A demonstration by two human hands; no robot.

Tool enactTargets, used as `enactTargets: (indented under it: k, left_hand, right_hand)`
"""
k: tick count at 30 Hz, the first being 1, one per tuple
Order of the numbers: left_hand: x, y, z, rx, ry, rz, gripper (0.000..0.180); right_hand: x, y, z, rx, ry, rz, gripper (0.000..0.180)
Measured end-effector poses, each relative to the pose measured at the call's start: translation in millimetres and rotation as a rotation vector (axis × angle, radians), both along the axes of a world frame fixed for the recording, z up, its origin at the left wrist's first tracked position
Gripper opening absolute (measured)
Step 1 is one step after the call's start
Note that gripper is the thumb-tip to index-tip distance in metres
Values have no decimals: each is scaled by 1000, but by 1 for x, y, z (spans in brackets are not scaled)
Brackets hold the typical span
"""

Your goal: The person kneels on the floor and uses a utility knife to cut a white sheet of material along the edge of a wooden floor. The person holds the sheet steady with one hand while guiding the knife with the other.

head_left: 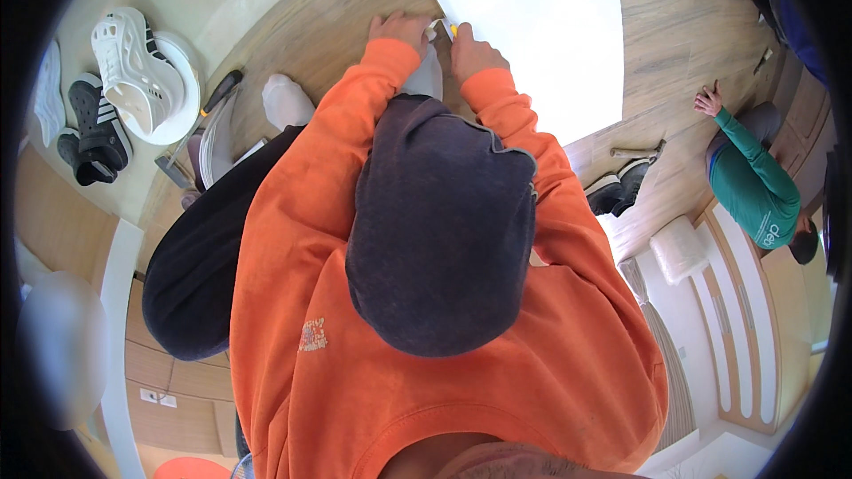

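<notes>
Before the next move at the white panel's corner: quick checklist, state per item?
1. Left hand on the corner of the white panel: ok, it rests at the edge.
2. Right hand on the panel: ok, beside the left.
3. Small yellow item between the hands: cannot tell which hand holds it, or what it is.
4. Panel lying flat on the wooden floor: ok.
5. Other person in the green top: ok, well apart from the panel.
6. Fingertips: cannot tell, mostly hidden.

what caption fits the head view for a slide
Both hands, left and right, press at the edge of a white panel on a wooden floor.
</notes>
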State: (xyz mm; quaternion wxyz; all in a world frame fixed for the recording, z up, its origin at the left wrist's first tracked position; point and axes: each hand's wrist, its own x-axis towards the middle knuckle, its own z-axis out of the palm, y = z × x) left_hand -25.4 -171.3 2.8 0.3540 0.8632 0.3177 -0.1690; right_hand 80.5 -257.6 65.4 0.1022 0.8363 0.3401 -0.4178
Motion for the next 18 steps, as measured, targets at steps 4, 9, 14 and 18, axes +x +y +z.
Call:
enactTargets:
  k: [4, 9, 14, 18]
  left_hand:
    - [-2, -1, 0, -5, -10, 20, 13]
    - [-2, -1, 1, 1, 26, -11, 16]
    - [-2, -2, 4, -63, 45, -39, 19]
    - [0, 2, 8, -51, 102, -107, 22]
  right_hand:
    - [0, 4, 4, -38, 30, -32, 20]
    - [0, 9, 4, -41, 50, -61, 20]
    - [1, 11, -1, -39, 62, -79, 20]
    - [4, 6, 7, -68, 84, -70, 21]
